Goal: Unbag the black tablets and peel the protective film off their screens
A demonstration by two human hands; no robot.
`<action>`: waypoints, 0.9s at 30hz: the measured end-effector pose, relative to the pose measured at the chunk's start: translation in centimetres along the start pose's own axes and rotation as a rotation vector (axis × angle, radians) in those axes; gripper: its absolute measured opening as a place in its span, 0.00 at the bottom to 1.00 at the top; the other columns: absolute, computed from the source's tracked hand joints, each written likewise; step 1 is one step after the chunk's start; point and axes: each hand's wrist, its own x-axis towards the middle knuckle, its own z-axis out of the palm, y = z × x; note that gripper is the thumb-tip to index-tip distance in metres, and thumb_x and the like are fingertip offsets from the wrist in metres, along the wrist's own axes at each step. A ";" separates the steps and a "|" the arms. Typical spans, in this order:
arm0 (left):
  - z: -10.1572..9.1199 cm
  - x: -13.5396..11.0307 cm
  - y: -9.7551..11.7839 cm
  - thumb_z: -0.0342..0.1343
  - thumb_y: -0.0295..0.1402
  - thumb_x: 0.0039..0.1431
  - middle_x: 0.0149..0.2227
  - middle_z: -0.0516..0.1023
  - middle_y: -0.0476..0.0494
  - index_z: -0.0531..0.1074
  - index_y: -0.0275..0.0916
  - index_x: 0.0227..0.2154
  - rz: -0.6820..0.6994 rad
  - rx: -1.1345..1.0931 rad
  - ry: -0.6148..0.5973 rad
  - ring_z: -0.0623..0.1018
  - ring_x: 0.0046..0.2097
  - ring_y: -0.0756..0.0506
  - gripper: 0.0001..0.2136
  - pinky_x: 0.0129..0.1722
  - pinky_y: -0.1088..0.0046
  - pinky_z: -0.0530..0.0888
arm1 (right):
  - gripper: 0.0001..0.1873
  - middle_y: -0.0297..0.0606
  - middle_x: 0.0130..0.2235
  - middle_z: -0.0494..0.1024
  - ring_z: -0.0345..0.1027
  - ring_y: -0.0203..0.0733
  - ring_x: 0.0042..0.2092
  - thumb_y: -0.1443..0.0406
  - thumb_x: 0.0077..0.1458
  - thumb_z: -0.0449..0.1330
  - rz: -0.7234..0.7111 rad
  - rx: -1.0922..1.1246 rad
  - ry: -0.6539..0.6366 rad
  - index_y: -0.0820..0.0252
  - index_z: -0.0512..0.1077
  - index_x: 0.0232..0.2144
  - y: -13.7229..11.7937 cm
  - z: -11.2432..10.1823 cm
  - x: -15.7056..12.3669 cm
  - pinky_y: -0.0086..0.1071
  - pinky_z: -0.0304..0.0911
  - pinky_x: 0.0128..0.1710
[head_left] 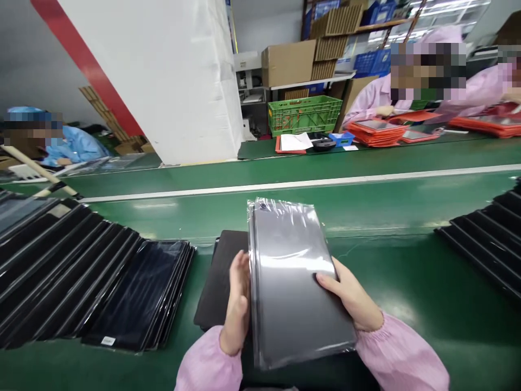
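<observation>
In the middle of the head view, grey tablets (293, 282) in clear plastic sleeves are held up at a tilt, backs toward me, a camera lens at the top left corner. A second edge shows along their left side. My right hand (354, 296) grips their right edge, thumb on the back face. Along the left edge my left hand (238, 304) stands upright with its fingers stretched; whether it presses on the edge I cannot tell. Behind it, a dark flat cover or case (220, 277) lies on the green table, partly hidden by the hand and the tablets.
Overlapping rows of sleeved tablets (138, 293) lie at left; more dark tablets (488, 244) overlap at right. Across the green table (399, 271) are a white strip, red-cased tablets (376, 133), a green crate (305, 114) and a white pillar (187, 81). Several co-workers sit beyond.
</observation>
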 end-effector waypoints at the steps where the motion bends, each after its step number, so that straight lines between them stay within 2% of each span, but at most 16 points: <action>1: -0.7 -0.2 -0.4 0.48 0.60 0.59 0.56 0.74 0.35 0.70 0.43 0.57 -0.167 -0.135 -0.084 0.73 0.59 0.33 0.32 0.57 0.53 0.70 | 0.35 0.50 0.54 0.78 0.76 0.55 0.50 0.51 0.53 0.68 -0.057 -0.109 0.024 0.61 0.67 0.58 -0.4 0.1 0.3 0.44 0.74 0.48; 3: -1.6 -0.3 -1.2 0.60 0.58 0.51 0.52 0.79 0.33 0.75 0.39 0.52 -0.473 -0.322 -0.222 0.76 0.56 0.32 0.32 0.56 0.52 0.72 | 0.35 0.51 0.56 0.77 0.74 0.56 0.53 0.51 0.54 0.67 -0.183 -0.310 0.047 0.61 0.67 0.59 -1.0 0.4 1.0 0.47 0.73 0.52; 5: -2.0 -0.3 -1.8 0.70 0.50 0.42 0.48 0.82 0.34 0.78 0.37 0.47 -0.589 -0.305 -0.222 0.78 0.53 0.32 0.31 0.54 0.54 0.73 | 0.33 0.49 0.58 0.75 0.71 0.56 0.57 0.53 0.55 0.65 -0.307 -0.460 0.041 0.60 0.66 0.60 -1.2 0.9 1.7 0.49 0.69 0.57; 7: -2.0 -0.4 -2.5 0.73 0.45 0.40 0.47 0.83 0.35 0.79 0.36 0.45 -0.590 -0.249 -0.153 0.79 0.51 0.34 0.29 0.53 0.56 0.74 | 0.32 0.49 0.58 0.75 0.70 0.55 0.59 0.54 0.58 0.63 -0.389 -0.526 0.017 0.60 0.66 0.61 -1.1 1.4 2.4 0.48 0.67 0.60; 9: -1.9 -0.6 -2.9 0.72 0.45 0.40 0.45 0.83 0.36 0.79 0.35 0.44 -0.547 -0.217 -0.085 0.80 0.48 0.35 0.28 0.51 0.57 0.75 | 0.29 0.49 0.57 0.76 0.72 0.52 0.57 0.55 0.60 0.61 -0.418 -0.503 0.035 0.60 0.66 0.60 -0.8 1.7 3.0 0.45 0.69 0.58; 12: -1.8 -1.1 -3.2 0.71 0.44 0.40 0.42 0.84 0.37 0.80 0.35 0.41 -0.498 -0.131 0.026 0.81 0.46 0.35 0.25 0.50 0.58 0.75 | 0.22 0.48 0.48 0.81 0.79 0.48 0.46 0.53 0.59 0.62 -0.432 -0.458 0.215 0.61 0.73 0.50 -0.2 1.9 3.7 0.38 0.76 0.47; 15: -1.9 -1.6 -3.3 0.70 0.42 0.40 0.41 0.84 0.38 0.80 0.35 0.39 -0.491 -0.062 0.095 0.81 0.45 0.35 0.23 0.49 0.59 0.76 | 0.18 0.44 0.36 0.82 0.79 0.47 0.35 0.52 0.54 0.65 -0.404 -0.559 0.402 0.60 0.76 0.39 0.2 2.0 3.9 0.35 0.78 0.36; 17: -2.0 -1.8 -3.5 0.70 0.43 0.40 0.41 0.84 0.37 0.79 0.35 0.39 -0.496 -0.041 0.115 0.81 0.45 0.35 0.23 0.49 0.58 0.76 | 0.16 0.42 0.33 0.82 0.78 0.46 0.32 0.52 0.54 0.65 -0.416 -0.672 0.478 0.59 0.76 0.36 0.2 2.1 3.6 0.35 0.76 0.33; 20: -2.1 -2.0 -3.9 0.70 0.44 0.39 0.42 0.83 0.35 0.78 0.35 0.40 -0.524 -0.025 0.100 0.81 0.45 0.34 0.25 0.49 0.57 0.76 | 0.11 0.40 0.34 0.81 0.75 0.44 0.31 0.55 0.59 0.61 -0.546 -0.866 0.545 0.56 0.75 0.33 0.0 2.8 2.9 0.37 0.73 0.35; 24: -2.0 -2.2 -4.2 0.70 0.47 0.38 0.41 0.83 0.37 0.77 0.36 0.39 -0.548 -0.038 0.157 0.81 0.45 0.35 0.25 0.49 0.58 0.76 | 0.07 0.38 0.34 0.80 0.76 0.46 0.33 0.59 0.62 0.60 -0.687 -0.995 0.490 0.54 0.74 0.33 -0.6 4.4 1.9 0.39 0.73 0.39; 26: -2.0 -2.2 -4.3 0.71 0.46 0.37 0.41 0.84 0.37 0.76 0.37 0.39 -0.570 -0.053 0.173 0.81 0.44 0.35 0.26 0.48 0.58 0.77 | 0.04 0.38 0.35 0.81 0.77 0.46 0.35 0.63 0.61 0.61 -0.750 -1.006 0.372 0.53 0.74 0.33 -0.7 5.3 1.5 0.37 0.74 0.39; 27: -2.0 -2.2 -4.3 0.71 0.45 0.37 0.40 0.84 0.37 0.77 0.37 0.39 -0.575 -0.052 0.160 0.82 0.44 0.35 0.26 0.48 0.58 0.77 | 0.03 0.38 0.35 0.82 0.78 0.45 0.36 0.65 0.60 0.61 -0.775 -1.004 0.267 0.53 0.74 0.33 -0.6 5.8 1.3 0.35 0.75 0.38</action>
